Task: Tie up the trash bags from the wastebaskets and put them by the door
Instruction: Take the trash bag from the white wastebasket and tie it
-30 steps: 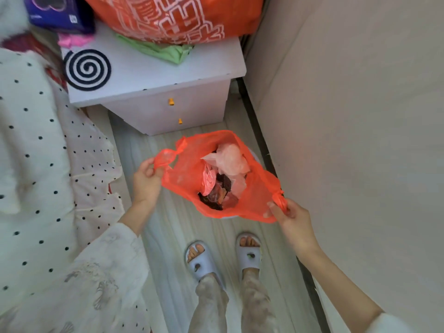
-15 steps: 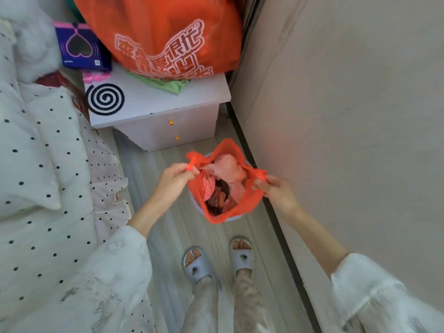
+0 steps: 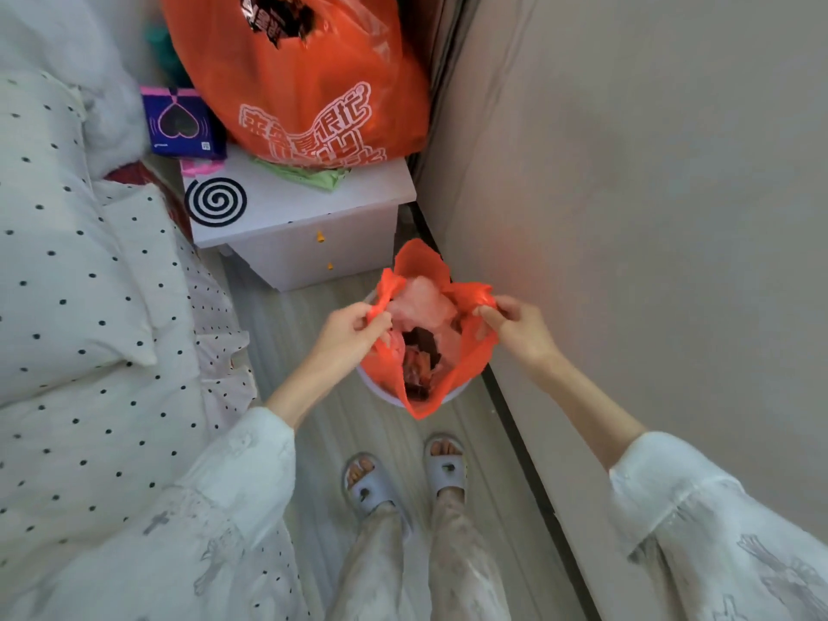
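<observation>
Both hands, left hand and right hand, pinch the handle loops of the orange trash bag sitting in its white wastebasket; thin, limp, probably light, best held by those loops

Orange trash bag, mouth open, full, sitting in white wastebasket

Compared with a second ago, the left hand and the right hand are much closer together, each pinching one handle of the orange trash bag. The mouth of the bag, wide and stretched before, is now narrow and bunched up between them. The white wastebasket under the bag, hidden earlier, now shows its rim.
</observation>
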